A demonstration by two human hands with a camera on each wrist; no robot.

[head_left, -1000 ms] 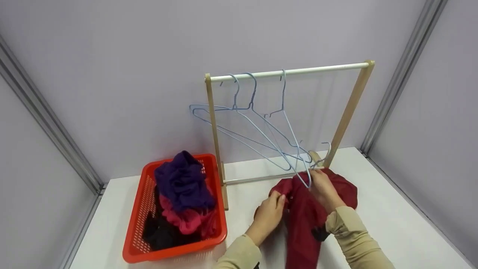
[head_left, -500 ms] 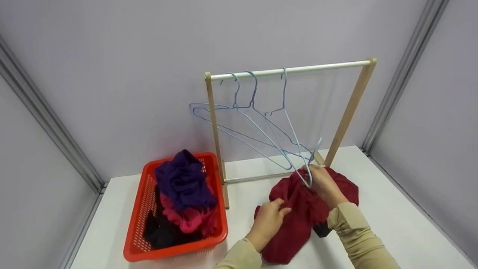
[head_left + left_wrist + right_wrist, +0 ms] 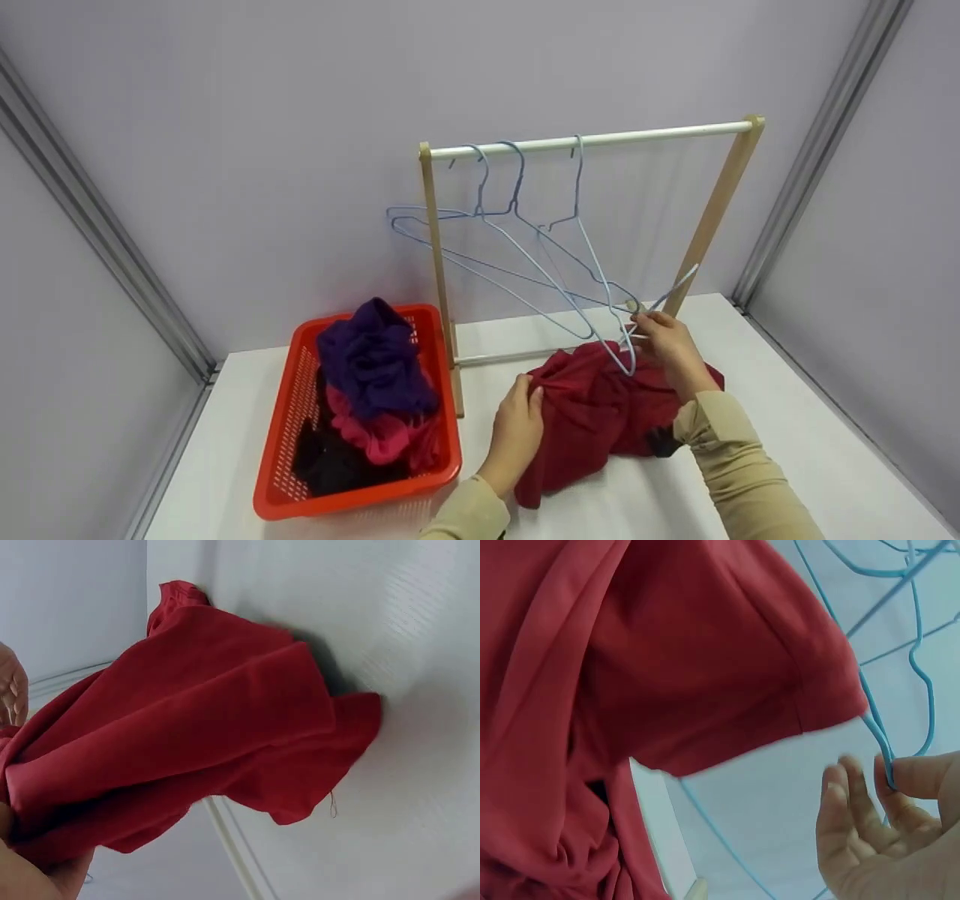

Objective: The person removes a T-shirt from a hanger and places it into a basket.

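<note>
A dark-red shirt (image 3: 581, 420) lies bunched over the white table, in front of the rack. My left hand (image 3: 517, 431) grips its left side, thumb on top of the fabric. In the left wrist view the shirt (image 3: 217, 705) spreads out from that hand in long folds. Between thumb and index finger, my right hand (image 3: 670, 346) pinches a light-blue wire hanger (image 3: 673, 288), its hook end slanting up to the right. From the right wrist, the pinched wire (image 3: 877, 735) comes out at a hemmed opening of the shirt (image 3: 727, 667); the rest is hidden by fabric.
Three blue wire hangers (image 3: 517, 225) hang from the white rail (image 3: 660, 135) of a wooden-post rack, their lower corners overlapping the shirt and right hand. A red plastic basket (image 3: 274, 465) at left holds purple (image 3: 375, 360), pink (image 3: 379, 435) and black (image 3: 330, 461) clothes.
My right hand has moved right and slightly up, away from the bunched fabric, and the hanger's hook has tilted right. My left hand has drawn left and up with the shirt's edge.
</note>
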